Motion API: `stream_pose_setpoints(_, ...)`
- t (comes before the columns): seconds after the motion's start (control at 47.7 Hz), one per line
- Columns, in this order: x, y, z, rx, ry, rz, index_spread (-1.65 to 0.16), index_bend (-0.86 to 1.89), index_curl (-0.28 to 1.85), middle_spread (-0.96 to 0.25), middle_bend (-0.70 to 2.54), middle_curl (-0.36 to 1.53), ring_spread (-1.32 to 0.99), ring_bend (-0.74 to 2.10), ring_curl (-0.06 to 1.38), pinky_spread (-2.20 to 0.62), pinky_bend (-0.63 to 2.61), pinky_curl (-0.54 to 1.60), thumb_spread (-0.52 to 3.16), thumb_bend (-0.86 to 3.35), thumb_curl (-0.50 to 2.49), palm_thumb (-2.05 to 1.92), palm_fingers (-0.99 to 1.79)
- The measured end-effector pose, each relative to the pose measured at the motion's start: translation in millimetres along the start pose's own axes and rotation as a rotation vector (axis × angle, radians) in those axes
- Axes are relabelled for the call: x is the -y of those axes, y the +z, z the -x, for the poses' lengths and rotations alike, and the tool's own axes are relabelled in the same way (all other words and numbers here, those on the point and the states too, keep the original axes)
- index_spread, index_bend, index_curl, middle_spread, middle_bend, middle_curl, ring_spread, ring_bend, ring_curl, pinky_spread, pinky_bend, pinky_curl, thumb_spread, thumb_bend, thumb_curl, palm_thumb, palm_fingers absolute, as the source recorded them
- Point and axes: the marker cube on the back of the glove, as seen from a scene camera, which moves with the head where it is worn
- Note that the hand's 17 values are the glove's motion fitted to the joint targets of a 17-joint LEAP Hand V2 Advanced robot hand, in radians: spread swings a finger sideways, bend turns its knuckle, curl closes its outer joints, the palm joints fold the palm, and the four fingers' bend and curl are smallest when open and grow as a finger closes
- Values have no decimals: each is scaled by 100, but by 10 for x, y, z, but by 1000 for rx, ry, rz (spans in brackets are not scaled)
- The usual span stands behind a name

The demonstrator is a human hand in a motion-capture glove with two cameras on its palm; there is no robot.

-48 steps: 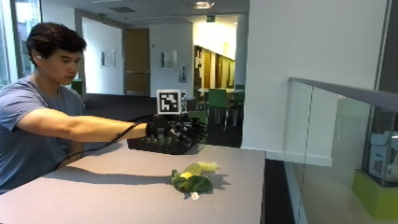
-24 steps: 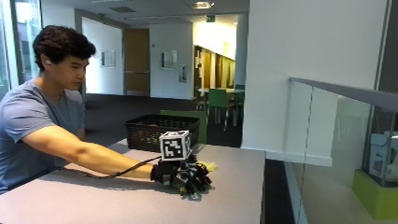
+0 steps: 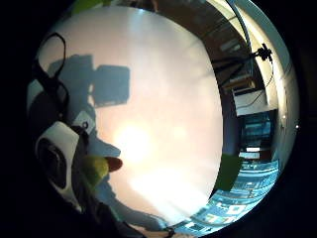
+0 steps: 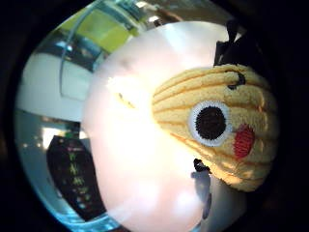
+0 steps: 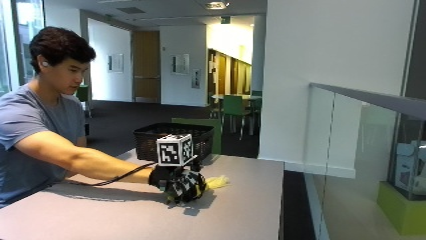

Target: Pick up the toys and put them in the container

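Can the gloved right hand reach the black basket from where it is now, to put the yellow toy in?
Probably yes. The right hand holds the yellow toy just above the table, and the black basket stands behind it with its top open. Nothing shows between them.

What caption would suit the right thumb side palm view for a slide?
Yellow plush toy with a round eye and red mouth, close to the palm above the pale table.
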Motion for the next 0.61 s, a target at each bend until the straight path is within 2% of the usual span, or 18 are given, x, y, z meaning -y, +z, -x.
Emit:
stream_pose_setpoints(0.126,-169,-108,-59,-3,41,60,-39,16,7,-36,68,53,-36,137,41,-41,117,35,127,30,45,61,108)
stream_pose_setpoints(0.251,-316,-462,-77,-3,44,49,-38,18,8,-39,66,56,-36,135,42,-42,114,37,116,28,52,66,108)
stream_pose_setpoints(0.607,-883,-2401,407,34,6,-171,-37,17,9,-43,61,61,-38,128,43,-43,109,40,95,22,65,71,108)
